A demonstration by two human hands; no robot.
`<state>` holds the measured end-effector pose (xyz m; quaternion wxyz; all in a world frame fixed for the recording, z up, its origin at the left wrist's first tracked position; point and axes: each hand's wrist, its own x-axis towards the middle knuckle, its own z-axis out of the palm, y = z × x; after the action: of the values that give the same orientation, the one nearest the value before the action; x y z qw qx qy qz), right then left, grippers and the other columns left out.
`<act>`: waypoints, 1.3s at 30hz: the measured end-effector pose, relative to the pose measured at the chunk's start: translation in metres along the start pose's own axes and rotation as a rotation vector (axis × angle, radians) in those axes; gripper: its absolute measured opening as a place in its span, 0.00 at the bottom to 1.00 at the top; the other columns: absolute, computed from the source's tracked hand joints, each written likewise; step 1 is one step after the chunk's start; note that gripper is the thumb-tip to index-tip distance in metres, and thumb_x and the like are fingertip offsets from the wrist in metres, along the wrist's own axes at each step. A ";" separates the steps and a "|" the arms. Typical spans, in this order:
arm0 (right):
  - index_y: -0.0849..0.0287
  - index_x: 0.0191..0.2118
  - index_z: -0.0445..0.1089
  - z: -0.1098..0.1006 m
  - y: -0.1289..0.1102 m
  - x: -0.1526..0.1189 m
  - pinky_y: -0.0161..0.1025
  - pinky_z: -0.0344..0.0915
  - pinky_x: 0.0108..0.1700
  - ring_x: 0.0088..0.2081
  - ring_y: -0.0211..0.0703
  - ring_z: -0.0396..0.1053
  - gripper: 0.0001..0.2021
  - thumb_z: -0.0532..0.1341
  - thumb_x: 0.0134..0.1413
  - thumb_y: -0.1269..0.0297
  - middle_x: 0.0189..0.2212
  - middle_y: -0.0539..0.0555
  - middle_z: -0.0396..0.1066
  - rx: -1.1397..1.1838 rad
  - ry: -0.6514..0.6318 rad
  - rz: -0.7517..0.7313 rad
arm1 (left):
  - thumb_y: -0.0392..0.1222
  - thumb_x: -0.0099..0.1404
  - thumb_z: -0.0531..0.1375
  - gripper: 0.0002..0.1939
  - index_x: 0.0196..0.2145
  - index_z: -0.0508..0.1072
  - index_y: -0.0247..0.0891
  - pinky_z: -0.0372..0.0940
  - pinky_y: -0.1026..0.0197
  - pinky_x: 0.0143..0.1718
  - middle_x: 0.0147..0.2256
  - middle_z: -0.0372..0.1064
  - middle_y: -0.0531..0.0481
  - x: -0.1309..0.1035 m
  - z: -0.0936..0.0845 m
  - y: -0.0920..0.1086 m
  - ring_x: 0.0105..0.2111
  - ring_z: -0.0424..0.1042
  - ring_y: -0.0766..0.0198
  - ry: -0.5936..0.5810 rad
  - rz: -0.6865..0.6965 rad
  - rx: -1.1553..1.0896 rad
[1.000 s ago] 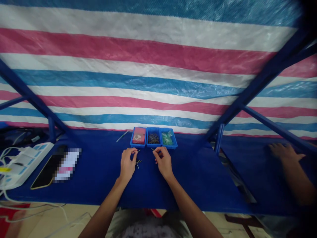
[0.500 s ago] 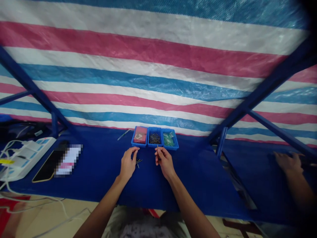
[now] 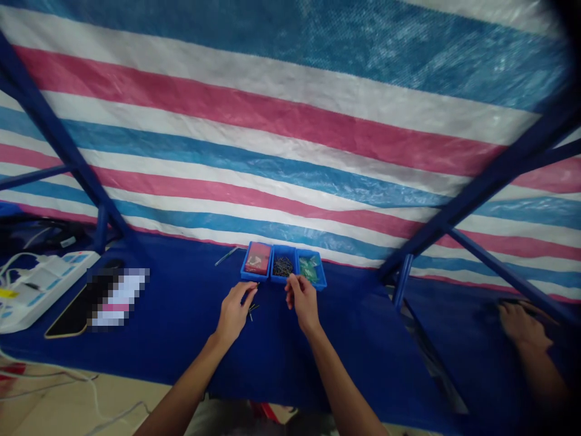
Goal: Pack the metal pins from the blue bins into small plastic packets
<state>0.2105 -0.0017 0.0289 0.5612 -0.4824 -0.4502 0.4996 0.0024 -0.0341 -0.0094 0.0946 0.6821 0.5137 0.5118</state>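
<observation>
At the right hand (image 3: 305,304) the screw is no longer seen, so held or released cannot be told; a dark piece (image 3: 258,283) is pinched by the left hand (image 3: 233,312).

There are three rectangular blue plastic bins (image 3: 255,277), one heap of slender dark metal pieces (image 3: 283,266) too many to count, one bare left hand (image 3: 233,312), one bare right hand (image 3: 304,301), one co-worker's hand (image 3: 524,326), one long white plastic power strip (image 3: 43,297), one flat black phone (image 3: 69,315), one slim pale pen-like stick (image 3: 226,256)

Single head-worn view, facing forward and down (slightly tilted), blue table (image 3: 172,327) near, striped sheet (image 3: 272,151) beyond.
</observation>
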 end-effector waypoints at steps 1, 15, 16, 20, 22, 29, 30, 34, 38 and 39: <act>0.58 0.42 0.74 -0.001 -0.004 0.003 0.29 0.59 0.14 0.20 0.34 0.66 0.23 0.64 0.61 0.40 0.30 0.51 0.73 -0.005 -0.020 -0.037 | 0.44 0.77 0.58 0.09 0.50 0.77 0.45 0.73 0.54 0.52 0.46 0.80 0.49 0.000 -0.001 0.001 0.46 0.79 0.56 0.000 0.019 -0.003; 0.53 0.40 0.78 0.006 0.019 -0.027 0.31 0.61 0.20 0.27 0.40 0.70 0.14 0.67 0.61 0.47 0.33 0.51 0.73 -0.189 -0.324 -0.111 | 0.50 0.78 0.58 0.11 0.46 0.79 0.46 0.74 0.54 0.47 0.41 0.80 0.48 -0.004 -0.003 0.010 0.42 0.78 0.57 -0.180 0.078 -0.053; 0.53 0.40 0.77 0.006 0.019 -0.027 0.31 0.62 0.20 0.27 0.40 0.70 0.14 0.67 0.61 0.47 0.33 0.51 0.73 -0.187 -0.330 -0.108 | 0.49 0.78 0.58 0.11 0.45 0.79 0.46 0.74 0.55 0.47 0.41 0.80 0.49 -0.004 -0.003 0.010 0.42 0.79 0.57 -0.191 0.076 -0.054; 0.54 0.41 0.75 0.005 0.020 -0.027 0.30 0.64 0.21 0.28 0.40 0.73 0.14 0.66 0.62 0.48 0.30 0.49 0.73 -0.124 -0.364 -0.085 | 0.47 0.78 0.57 0.10 0.46 0.78 0.45 0.73 0.56 0.49 0.42 0.79 0.48 -0.003 -0.002 0.013 0.44 0.79 0.58 -0.231 0.102 -0.058; 0.54 0.40 0.72 0.004 0.021 -0.026 0.31 0.67 0.21 0.29 0.41 0.75 0.15 0.66 0.63 0.47 0.34 0.51 0.75 -0.042 -0.349 -0.062 | 0.48 0.78 0.57 0.11 0.49 0.77 0.46 0.72 0.54 0.50 0.44 0.79 0.48 0.000 -0.006 0.014 0.45 0.78 0.57 -0.239 0.112 -0.031; 0.54 0.38 0.65 -0.004 0.024 -0.021 0.33 0.71 0.21 0.28 0.41 0.77 0.19 0.66 0.62 0.43 0.37 0.53 0.77 0.111 -0.145 0.013 | 0.65 0.66 0.65 0.34 0.64 0.68 0.47 0.60 0.36 0.59 0.61 0.70 0.38 -0.002 -0.041 0.020 0.60 0.67 0.39 -0.250 -0.067 0.421; 0.54 0.39 0.65 -0.004 0.024 -0.020 0.33 0.70 0.20 0.26 0.40 0.75 0.19 0.65 0.63 0.43 0.35 0.52 0.76 0.106 -0.123 0.009 | 0.68 0.64 0.66 0.39 0.66 0.66 0.46 0.59 0.34 0.59 0.62 0.68 0.35 -0.009 -0.043 0.020 0.60 0.66 0.36 -0.241 -0.105 0.479; 0.54 0.41 0.67 -0.006 0.025 -0.018 0.31 0.67 0.18 0.21 0.35 0.68 0.17 0.64 0.64 0.45 0.29 0.47 0.69 0.046 -0.057 -0.039 | 0.71 0.64 0.63 0.47 0.70 0.60 0.41 0.53 0.28 0.60 0.66 0.61 0.28 -0.039 -0.034 0.021 0.64 0.59 0.29 -0.227 -0.118 0.579; 0.55 0.41 0.69 -0.007 0.027 -0.016 0.30 0.63 0.16 0.20 0.34 0.65 0.18 0.64 0.63 0.44 0.29 0.47 0.68 -0.019 0.010 -0.059 | 0.65 0.70 0.60 0.37 0.67 0.65 0.41 0.54 0.29 0.60 0.65 0.61 0.28 -0.044 -0.022 0.021 0.64 0.58 0.30 -0.192 -0.109 0.579; 0.55 0.41 0.69 -0.007 0.028 -0.016 0.30 0.62 0.16 0.20 0.34 0.65 0.18 0.64 0.63 0.44 0.29 0.46 0.68 -0.026 0.022 -0.061 | 0.63 0.71 0.60 0.34 0.66 0.67 0.41 0.57 0.31 0.59 0.63 0.62 0.29 -0.040 -0.022 0.020 0.63 0.60 0.31 -0.195 -0.109 0.562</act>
<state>0.2128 -0.0174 0.0000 0.5748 -0.4812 -0.4649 0.4711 -0.0012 -0.0833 -0.0103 -0.0217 0.6989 0.6594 0.2761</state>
